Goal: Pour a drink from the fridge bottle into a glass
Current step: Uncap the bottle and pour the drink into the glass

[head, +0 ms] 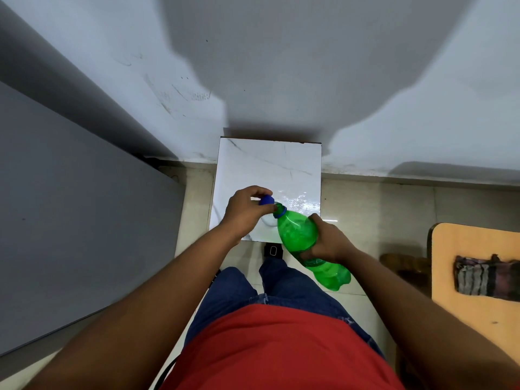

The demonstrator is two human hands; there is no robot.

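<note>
A green plastic bottle (pixel 298 235) is tilted, its neck pointing up-left over the small white marble-topped table (pixel 270 164). My right hand (pixel 329 243) grips the bottle around its middle. My left hand (pixel 247 212) pinches the blue cap (pixel 266 200), which sits just off the bottle's open neck; a blue ring stays on the neck. A clear glass (pixel 267 220) stands on the table under my left hand, mostly hidden, only part of its rim showing.
The grey fridge side (pixel 70 220) fills the left. A white wall (pixel 281 66) rises behind the table. A wooden table (pixel 475 277) with a striped cloth (pixel 486 277) stands at right. A small black object (pixel 273 251) lies on the tiled floor by my feet.
</note>
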